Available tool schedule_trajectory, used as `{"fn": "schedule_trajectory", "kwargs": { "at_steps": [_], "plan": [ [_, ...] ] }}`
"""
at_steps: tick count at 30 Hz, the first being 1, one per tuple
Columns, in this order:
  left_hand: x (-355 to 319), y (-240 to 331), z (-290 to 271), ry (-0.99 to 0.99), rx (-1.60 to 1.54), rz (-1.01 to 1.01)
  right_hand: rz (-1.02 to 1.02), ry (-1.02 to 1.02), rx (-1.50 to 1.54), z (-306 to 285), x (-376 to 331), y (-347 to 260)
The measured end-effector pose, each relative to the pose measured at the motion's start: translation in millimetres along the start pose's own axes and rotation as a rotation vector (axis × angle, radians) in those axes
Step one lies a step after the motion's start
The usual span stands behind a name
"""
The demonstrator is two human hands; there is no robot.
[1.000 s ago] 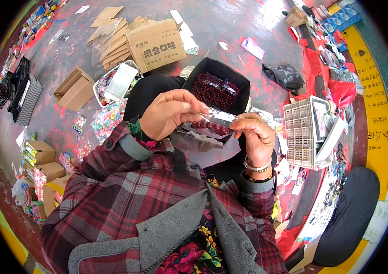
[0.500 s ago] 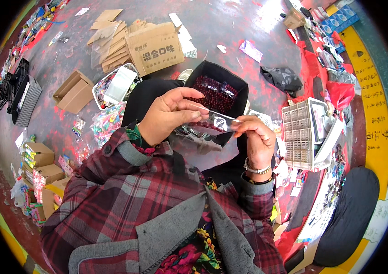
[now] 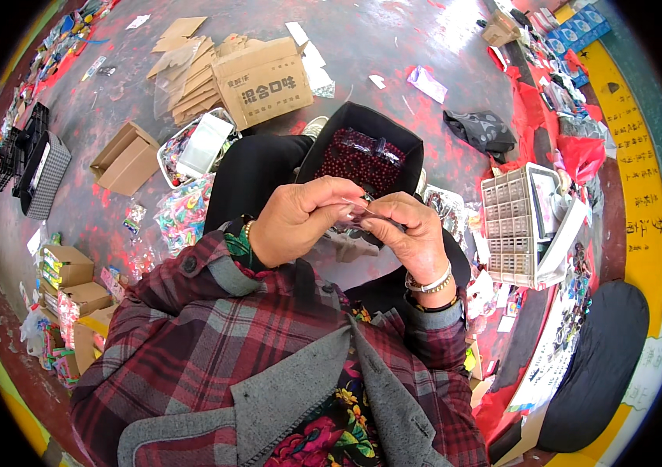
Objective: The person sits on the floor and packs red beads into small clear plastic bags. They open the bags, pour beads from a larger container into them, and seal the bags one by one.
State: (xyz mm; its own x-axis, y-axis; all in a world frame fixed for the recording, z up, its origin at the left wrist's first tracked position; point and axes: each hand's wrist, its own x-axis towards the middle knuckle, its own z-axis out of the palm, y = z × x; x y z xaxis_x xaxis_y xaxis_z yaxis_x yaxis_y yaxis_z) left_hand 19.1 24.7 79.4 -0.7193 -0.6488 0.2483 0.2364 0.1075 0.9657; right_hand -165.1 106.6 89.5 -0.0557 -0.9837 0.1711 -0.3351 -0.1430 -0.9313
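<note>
Plastic film [image 3: 359,208], clear, thin and glossy, held up between two hands, above the near side of an open black box [image 3: 370,118]. Left hand [image 3: 292,222] nearly closed, thumb and forefinger together on the film's edge, remaining fingers curled beneath and partly hidden. Right hand [image 3: 416,237] likewise drawn in, bent thumb and forefinger clamped on the film, tips just beside those of the left; contents of the film, if any, too small to tell. Inside the soft-looking, straight-walled box, dark red beads [image 3: 346,163], small, round and densely packed, under shiny clear wrapping [image 3: 375,146]. Around the right wrist, a pale beaded bracelet [image 3: 428,288]. Plaid sleeve [image 3: 167,288] in maroon and grey, with a plain, felt-like grey cuff [image 3: 233,268]. Farther left, an open brown cardboard carton [image 3: 124,159]; to the right, a rigid, lattice-sided off-white plastic crate [image 3: 506,226].
</note>
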Motion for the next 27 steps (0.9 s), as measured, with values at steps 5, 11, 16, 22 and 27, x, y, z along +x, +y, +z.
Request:
{"fn": "schedule_trajectory", "kwargs": {
  "at_steps": [5,11,16,22,27],
  "plan": [
    [0,6,-3,-0.012,0.004,-0.079,0.036,0.037,0.075,4,-2,-1],
    [12,3,-15,0.023,0.465,0.151,0.02,0.083,0.035,2,-1,0],
    [9,-9,-11,-0.078,0.389,0.115,-0.029,0.044,-0.059,3,1,-3],
    [10,-8,-9,0.006,0.422,0.21,-0.04,0.065,-0.117,-4,-4,-2],
    [5,-3,-11,0.031,0.195,0.026,-0.026,0.112,-0.066,-18,-14,3]
  ]
}}
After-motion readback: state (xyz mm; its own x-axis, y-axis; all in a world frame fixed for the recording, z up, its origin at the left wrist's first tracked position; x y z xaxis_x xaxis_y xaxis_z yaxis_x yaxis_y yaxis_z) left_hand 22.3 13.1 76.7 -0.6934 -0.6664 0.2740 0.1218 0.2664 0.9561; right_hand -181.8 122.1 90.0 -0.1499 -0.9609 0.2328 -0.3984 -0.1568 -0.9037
